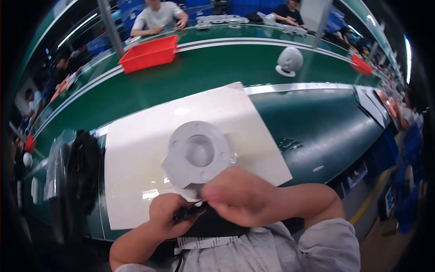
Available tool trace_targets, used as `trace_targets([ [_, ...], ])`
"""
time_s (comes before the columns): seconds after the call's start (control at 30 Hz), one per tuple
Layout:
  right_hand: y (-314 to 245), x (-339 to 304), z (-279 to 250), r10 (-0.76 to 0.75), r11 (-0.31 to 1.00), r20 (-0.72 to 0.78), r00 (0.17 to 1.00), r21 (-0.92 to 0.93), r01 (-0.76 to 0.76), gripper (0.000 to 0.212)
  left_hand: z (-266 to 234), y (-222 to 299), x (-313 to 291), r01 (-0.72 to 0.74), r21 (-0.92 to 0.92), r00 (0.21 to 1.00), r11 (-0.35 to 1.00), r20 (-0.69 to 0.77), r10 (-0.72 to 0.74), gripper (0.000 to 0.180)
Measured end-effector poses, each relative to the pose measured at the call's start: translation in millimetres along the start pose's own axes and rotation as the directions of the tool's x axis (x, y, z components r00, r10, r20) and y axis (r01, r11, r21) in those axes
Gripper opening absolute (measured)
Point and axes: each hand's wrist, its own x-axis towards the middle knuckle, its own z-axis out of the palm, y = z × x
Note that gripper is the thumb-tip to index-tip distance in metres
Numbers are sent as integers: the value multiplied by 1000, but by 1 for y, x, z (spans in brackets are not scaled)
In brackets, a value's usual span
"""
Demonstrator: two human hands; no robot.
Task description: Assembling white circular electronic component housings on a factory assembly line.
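Observation:
A round, pale grey plastic housing (218,138) with a wide hole and a dome inside it lies on a white board (131,131) in front of me. My left hand (166,213), near the board's front edge, is closed around a small black part (185,212) of a kind I cannot make out. Close beside it, my right hand (240,195) has its fingers pressed together at the black part's end, just below the housing. What those fingers pinch is hidden and slightly blurred.
Black and clear plastic bags (81,167) lie left of the board. Beyond, a green conveyor (226,59) carries a red bin (149,53) and a white rounded device on a base (290,60). People sit across it. White sheets (371,104) lie at the right.

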Motion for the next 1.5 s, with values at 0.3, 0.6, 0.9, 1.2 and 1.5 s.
trace_targets([
  [0.3,-8,-5,-8,-2,982,108,994,186,-18,65,7,2,-4,-75,22,997,997,5,75,27],
  [0.6,-11,21,-37,26,931,89,996,359,-57,56,4,4,7,-48,37,996,998,77,45,26],
  [0.9,2,30,-40,-52,908,21,998,416,39,67,-2,-7,-12,72,23,994,997,80,-74,18],
  [1.2,21,34,-40,54,920,-67,996,392,-23,75,0,-22,-33,281,-159,928,946,-205,-310,31],
  [1.5,50,44,-44,281,886,-37,959,393,-245,81,-10,-7,-18,12,78,999,997,-33,-9,31],
])
